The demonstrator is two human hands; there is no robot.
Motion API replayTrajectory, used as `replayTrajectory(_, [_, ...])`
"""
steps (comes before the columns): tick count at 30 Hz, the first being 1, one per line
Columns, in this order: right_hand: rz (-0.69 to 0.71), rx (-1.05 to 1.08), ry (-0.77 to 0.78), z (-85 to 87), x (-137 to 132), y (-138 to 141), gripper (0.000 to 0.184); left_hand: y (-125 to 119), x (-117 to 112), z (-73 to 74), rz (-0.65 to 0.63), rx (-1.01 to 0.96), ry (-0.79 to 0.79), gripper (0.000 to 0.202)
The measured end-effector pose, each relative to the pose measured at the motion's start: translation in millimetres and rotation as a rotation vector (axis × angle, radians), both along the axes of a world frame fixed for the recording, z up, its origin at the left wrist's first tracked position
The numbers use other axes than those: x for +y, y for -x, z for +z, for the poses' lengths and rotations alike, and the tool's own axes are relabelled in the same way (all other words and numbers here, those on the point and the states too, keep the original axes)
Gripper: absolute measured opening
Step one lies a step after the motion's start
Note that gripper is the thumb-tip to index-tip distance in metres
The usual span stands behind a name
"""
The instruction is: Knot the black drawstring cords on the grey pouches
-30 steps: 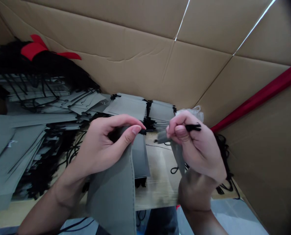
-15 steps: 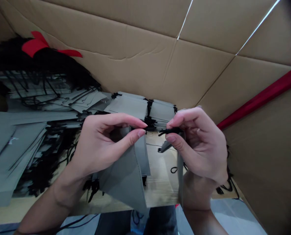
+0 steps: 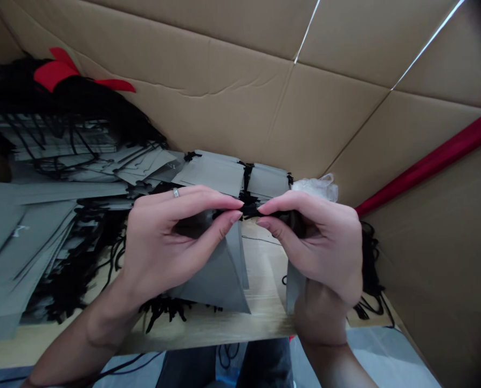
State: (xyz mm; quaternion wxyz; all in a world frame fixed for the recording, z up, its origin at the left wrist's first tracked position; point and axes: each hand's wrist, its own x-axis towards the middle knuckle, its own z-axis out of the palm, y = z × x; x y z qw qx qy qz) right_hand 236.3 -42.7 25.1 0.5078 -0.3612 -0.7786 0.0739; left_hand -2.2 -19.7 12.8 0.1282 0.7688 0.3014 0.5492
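Observation:
My left hand (image 3: 167, 242) is closed in a pinch, thumb against forefinger, on a black cord (image 3: 249, 211). Facing it at the same height, my right hand (image 3: 321, 237) pinches black cord too, and the fingertips of both hands are close together. Below my left hand hangs a grey flat piece, like a pouch or bag panel (image 3: 214, 283), with a pointed lower corner. A narrow grey panel (image 3: 295, 283) shows beneath my right hand. My fingers and palms hide how cord and panels join. Black cord ends (image 3: 165, 312) stick out under my left wrist.
Grey panels with black cords lie piled at the left (image 3: 50, 237), and two stacks (image 3: 212, 172) stand at the back. A heap of black cords (image 3: 103, 108) has a red band (image 3: 56, 73). Cardboard walls (image 3: 224, 70) enclose the wooden table (image 3: 208, 328). Clear plastic (image 3: 317, 187) lies behind my right hand.
My right hand has moved left, bringing its black cord up to my left fingertips. The grey panel under my left hand has swung up slightly. The clear plastic has come into view.

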Motion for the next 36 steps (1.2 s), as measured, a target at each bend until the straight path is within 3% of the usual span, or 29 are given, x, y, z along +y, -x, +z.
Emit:
replayTrajectory(14, [-0.008,0.006,0.004,0.4,0.0,2.1,0.011,-3.0,-3.0,-0.5,0.058,0.054,-0.037,0.006])
replayTrajectory(19, [0.112,0.037,0.067,-3.2,10.9,2.1,0.042,-5.3,-6.1,-3.8,0.091,0.078,0.006,0.008])
replayTrajectory(24, [0.224,0.049,-0.011,-9.1,23.1,6.3,0.008,-4.5,-2.5,-4.7,-0.003,0.076,0.052,0.01])
replayTrajectory(29, [0.235,0.023,0.041,-8.6,24.4,5.1,0.013,-0.5,5.8,0.3,-0.157,0.235,0.071,0.013])
replayTrajectory(36, [0.29,0.003,0.086,-11.6,27.6,7.3,0.016,2.2,10.5,-0.4,-0.18,0.294,0.075,0.019])
